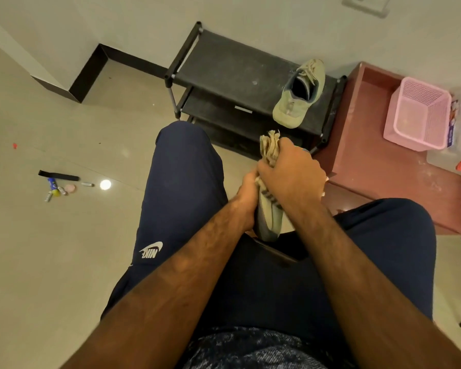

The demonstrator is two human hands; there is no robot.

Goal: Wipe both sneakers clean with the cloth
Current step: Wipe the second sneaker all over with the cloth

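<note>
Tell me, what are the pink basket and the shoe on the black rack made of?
The pink basket looks like matte plastic: its walls are a moulded grid of tiny holes. The sneaker on the shoe rack looks like soft, dull woven fabric, probably mesh or canvas, with cloth laces.

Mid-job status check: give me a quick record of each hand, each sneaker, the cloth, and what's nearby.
left hand: grips the held sneaker from the side, above the lap
right hand: curled over the same sneaker's upper, laces poking out past it
other sneaker: on the top shelf of the black shoe rack, neither hand on it
cloth: not clearly visible; may be under the right hand
nearby: pink basket on reddish table; small items on the floor
</note>
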